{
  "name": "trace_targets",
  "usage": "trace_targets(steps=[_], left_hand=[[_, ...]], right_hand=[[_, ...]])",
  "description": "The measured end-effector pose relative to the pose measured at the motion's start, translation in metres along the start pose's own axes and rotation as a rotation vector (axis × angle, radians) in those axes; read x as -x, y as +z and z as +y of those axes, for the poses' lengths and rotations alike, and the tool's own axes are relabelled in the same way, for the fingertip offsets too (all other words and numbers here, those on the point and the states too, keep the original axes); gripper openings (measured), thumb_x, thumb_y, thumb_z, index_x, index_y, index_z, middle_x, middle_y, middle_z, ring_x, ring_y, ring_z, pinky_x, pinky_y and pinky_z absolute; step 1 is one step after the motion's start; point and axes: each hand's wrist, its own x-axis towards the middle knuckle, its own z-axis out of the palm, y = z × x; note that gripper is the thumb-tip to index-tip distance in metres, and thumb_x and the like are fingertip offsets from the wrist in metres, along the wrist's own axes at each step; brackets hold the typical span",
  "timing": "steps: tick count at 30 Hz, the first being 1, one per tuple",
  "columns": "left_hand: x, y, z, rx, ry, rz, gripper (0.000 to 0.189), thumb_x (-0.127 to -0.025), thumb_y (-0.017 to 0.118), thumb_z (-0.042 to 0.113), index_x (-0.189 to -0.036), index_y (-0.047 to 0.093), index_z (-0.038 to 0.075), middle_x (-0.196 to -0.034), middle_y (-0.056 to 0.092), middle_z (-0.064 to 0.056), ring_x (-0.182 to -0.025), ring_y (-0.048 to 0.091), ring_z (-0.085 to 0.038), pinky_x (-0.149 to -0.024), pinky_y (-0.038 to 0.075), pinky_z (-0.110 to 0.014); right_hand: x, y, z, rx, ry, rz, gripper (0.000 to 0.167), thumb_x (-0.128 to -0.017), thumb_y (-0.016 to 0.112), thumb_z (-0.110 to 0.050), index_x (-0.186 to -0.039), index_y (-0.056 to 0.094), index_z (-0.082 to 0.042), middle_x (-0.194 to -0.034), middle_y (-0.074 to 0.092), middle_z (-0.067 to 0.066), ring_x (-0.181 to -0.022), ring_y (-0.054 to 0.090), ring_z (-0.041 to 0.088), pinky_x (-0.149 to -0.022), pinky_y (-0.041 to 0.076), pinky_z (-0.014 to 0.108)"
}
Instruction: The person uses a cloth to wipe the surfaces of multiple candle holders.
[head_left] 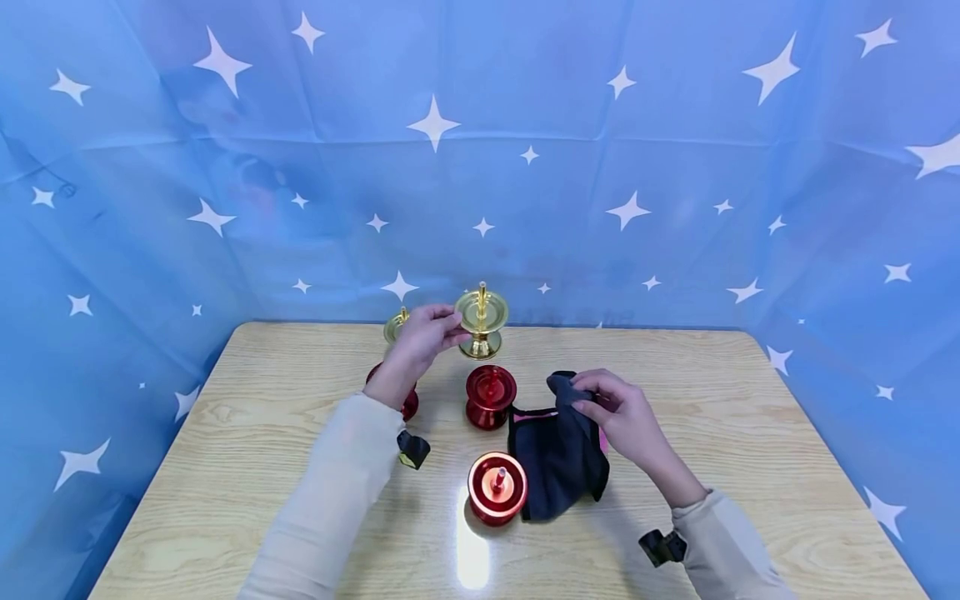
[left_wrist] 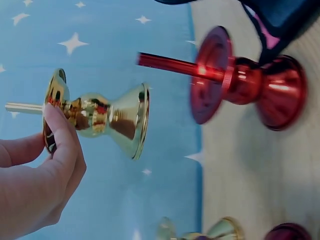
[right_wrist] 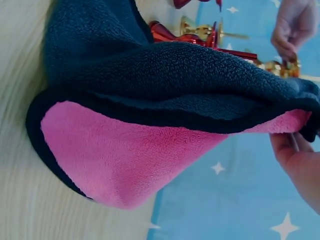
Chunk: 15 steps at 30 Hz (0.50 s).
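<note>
By the rim of its dish, my left hand (head_left: pixel 426 337) pinches a shiny gold candle holder (head_left: pixel 482 313) with a thin upright spike. In the left wrist view, the fingers and thumb of that hand (left_wrist: pixel 47 172) lie on both sides of the dish, and the flared base of the gold candle holder (left_wrist: pixel 95 116) stays uncovered. A cloth (head_left: pixel 555 467), dark grey on one side and pink on the other with black edging, is pinched at its upper corner by my right hand (head_left: pixel 618 417). The right wrist view shows the cloth (right_wrist: pixel 130 150) draping down from those fingers, its pink side turned out.
One red candle holder (head_left: pixel 491 392) stands just left of the cloth, and another red candle holder (head_left: pixel 498 493) is nearer the front. Behind my left wrist, a second gold candle holder (head_left: pixel 393 327) and a red one (head_left: pixel 410 406) are partly hidden. A blue star-patterned curtain (head_left: pixel 525 208) backs the wooden table (head_left: pixel 247 433).
</note>
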Motion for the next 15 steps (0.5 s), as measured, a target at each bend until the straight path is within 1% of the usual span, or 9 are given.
trace_targets(steps=[3, 7, 12, 15], left_hand=[[-0.006, -0.002, -0.011, 0.011, -0.028, 0.036, 0.03, -0.094, 0.043, -0.002, -0.121, 0.044, -0.014, -0.104, 0.051, -0.02, -0.079, 0.056, -0.017, -0.081, 0.051, -0.026], [-0.012, -0.003, -0.024, 0.034, -0.049, 0.083, 0.029, -0.094, 0.042, -0.004, -0.121, 0.044, -0.015, -0.098, 0.051, -0.018, -0.074, 0.055, -0.015, -0.082, 0.05, -0.027], [-0.017, -0.003, -0.03, 0.069, -0.053, 0.107, 0.03, -0.095, 0.042, -0.002, -0.123, 0.044, -0.014, -0.095, 0.05, -0.015, -0.073, 0.055, -0.014, -0.087, 0.048, -0.03], [-0.019, -0.002, -0.03, 0.076, -0.06, 0.12, 0.032, -0.094, 0.043, -0.002, -0.124, 0.044, -0.012, -0.097, 0.051, -0.016, -0.074, 0.055, -0.014, -0.084, 0.049, -0.027]], right_hand=[[0.001, 0.001, 0.002, 0.011, 0.007, -0.006, 0.013, -0.079, 0.061, 0.013, -0.09, 0.062, 0.005, -0.102, 0.059, 0.018, -0.09, 0.055, 0.006, -0.071, 0.049, 0.017], [0.002, 0.002, 0.003, 0.024, 0.007, -0.01, 0.013, -0.08, 0.062, 0.011, -0.09, 0.063, 0.003, -0.102, 0.059, 0.018, -0.088, 0.055, 0.008, -0.07, 0.05, 0.019], [0.004, 0.002, 0.005, 0.022, 0.012, -0.017, 0.013, -0.08, 0.062, 0.01, -0.09, 0.063, 0.003, -0.102, 0.059, 0.017, -0.089, 0.055, 0.009, -0.07, 0.049, 0.019], [0.005, 0.002, 0.008, 0.03, 0.028, -0.024, 0.013, -0.08, 0.061, 0.011, -0.091, 0.063, 0.003, -0.103, 0.059, 0.017, -0.09, 0.055, 0.009, -0.07, 0.05, 0.019]])
